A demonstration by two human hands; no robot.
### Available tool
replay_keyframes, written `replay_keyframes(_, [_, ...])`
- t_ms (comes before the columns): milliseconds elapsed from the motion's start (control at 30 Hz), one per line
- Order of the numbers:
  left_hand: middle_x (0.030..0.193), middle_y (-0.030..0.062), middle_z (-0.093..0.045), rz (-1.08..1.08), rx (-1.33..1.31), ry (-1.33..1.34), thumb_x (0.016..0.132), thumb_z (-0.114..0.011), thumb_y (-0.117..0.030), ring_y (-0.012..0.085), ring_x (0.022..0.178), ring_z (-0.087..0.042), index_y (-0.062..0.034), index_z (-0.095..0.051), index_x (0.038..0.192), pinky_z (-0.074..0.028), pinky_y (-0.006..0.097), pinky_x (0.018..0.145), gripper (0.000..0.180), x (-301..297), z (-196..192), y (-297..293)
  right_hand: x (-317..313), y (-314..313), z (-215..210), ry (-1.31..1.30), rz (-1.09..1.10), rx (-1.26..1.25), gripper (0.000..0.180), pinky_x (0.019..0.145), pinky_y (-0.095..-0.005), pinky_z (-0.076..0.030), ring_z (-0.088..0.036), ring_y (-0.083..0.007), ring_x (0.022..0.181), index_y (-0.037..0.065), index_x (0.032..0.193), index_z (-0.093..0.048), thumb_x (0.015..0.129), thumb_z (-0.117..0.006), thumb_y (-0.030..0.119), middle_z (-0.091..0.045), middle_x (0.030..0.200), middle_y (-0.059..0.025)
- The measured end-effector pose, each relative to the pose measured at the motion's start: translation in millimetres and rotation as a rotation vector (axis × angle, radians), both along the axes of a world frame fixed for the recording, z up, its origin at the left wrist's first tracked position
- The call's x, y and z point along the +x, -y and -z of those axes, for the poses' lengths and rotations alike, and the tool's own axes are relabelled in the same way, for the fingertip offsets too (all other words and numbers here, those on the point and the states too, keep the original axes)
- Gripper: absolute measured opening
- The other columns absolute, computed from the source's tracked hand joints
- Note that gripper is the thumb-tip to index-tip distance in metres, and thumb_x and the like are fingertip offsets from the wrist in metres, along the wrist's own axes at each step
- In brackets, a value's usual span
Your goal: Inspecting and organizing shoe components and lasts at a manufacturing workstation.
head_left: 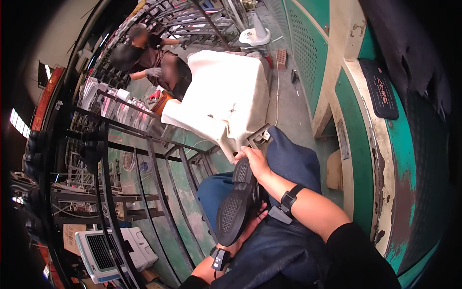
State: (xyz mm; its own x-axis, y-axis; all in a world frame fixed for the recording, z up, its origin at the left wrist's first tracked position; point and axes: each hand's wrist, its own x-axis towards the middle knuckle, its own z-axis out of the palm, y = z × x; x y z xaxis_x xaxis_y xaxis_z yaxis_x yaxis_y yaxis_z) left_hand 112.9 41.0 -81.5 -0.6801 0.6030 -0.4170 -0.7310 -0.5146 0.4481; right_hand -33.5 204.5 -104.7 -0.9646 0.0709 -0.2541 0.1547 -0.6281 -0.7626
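the right hand is bent over the heel end of a black shoe, its fingers closed on that end, the thumb side close by a hanging corner of white cloth; whether it touches the cloth i cannot tell from here. the left hand is under the front half of the shoe, fingertips showing past its edge on the right; most of the palm is hidden, so how tightly it closes i cannot tell.

the shoe is above the person's lap, patterned sole turned up, heel pointing away from the body and toe toward it. a black wristband goes round the right wrist, and a small dark device sits at the left one. below are the dark blue trousers, knees bent.

just past the knees, the cloth drapes over something bulky. along the left runs a rack of black metal bars, with a white air cooler beyond it on the green floor. on the right stands a green machine with worn cream edges, a dark plaque on it. farther off, a co-worker in gloves bends among racks.
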Motion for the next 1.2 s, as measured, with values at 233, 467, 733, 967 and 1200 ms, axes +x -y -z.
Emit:
replay_keyframes(233, [0.145, 0.0081, -0.05, -0.035, 0.004, 0.025, 0.094, -0.058, -0.047, 0.0345, 0.132, -0.047, -0.0111, -0.049, 0.142, -0.032, 0.047, 0.115, 0.06, 7.3, -0.8, 1.9, 6.6, 9.2, -11.0, 0.023, 0.005, 0.136, 0.044, 0.065, -0.0265, -0.05, -0.065, -0.0142, 0.064, 0.0, 0.08, -0.073, 0.096, -0.054, 0.038, -0.07, 0.07, -0.0071])
replay_keyframes(467, [0.142, 0.0121, -0.05, -0.073, 0.085, -0.024, 0.096, -0.058, -0.039, 0.0334, 0.131, -0.048, -0.0063, -0.046, 0.141, -0.032, 0.049, 0.116, 0.057, 8.9, -14.8, -6.7, 8.5, 5.4, -19.6, 0.039, -0.01, 0.094, 0.043, 0.064, -0.0263, -0.05, -0.065, -0.0145, 0.064, -0.002, 0.079, -0.07, 0.095, -0.055, 0.036, -0.07, 0.071, -0.0099])
replay_keyframes(733, [0.144, 0.0267, -0.044, -0.015, 0.098, 0.085, 0.104, -0.046, -0.022, 0.0385, 0.131, -0.048, 0.0026, -0.036, 0.146, -0.044, 0.047, 0.109, 0.05, 16.8, -12.8, 15.6, 17.1, 19.7, -69.0, 0.017, -0.215, -0.201, 0.039, 0.067, -0.029, -0.054, -0.067, -0.0179, 0.071, -0.004, 0.093, -0.067, 0.098, -0.051, 0.031, -0.071, 0.083, -0.0133])
replay_keyframes(967, [0.156, 0.0321, -0.019, 0.009, 0.494, 0.394, 0.075, -0.027, -0.093, 0.0486, 0.14, -0.034, -0.0103, -0.015, 0.158, -0.046, 0.066, 0.097, 0.117, 14.0, -56.9, 34.6, 28.1, -4.2, -37.5, -0.304, -0.059, 0.74, 0.04, 0.083, -0.0374, -0.051, -0.067, -0.0271, 0.083, 0.002, 0.087, -0.072, 0.098, -0.05, 0.034, -0.071, 0.089, -0.0116])
replay_keyframes(1200, [0.155, 0.0292, -0.026, 0.03, 0.49, 0.253, 0.069, -0.071, -0.07, 0.049, 0.136, -0.04, -0.0106, -0.019, 0.157, -0.048, 0.061, 0.099, 0.118, 21.8, -65.5, 29.6, 10.7, -41.1, 20.4, 0.04, -0.308, 0.67, 0.036, 0.089, -0.0317, -0.049, -0.065, -0.0184, 0.098, 0.002, 0.11, -0.07, 0.086, -0.067, 0.028, -0.071, 0.107, -0.0083])
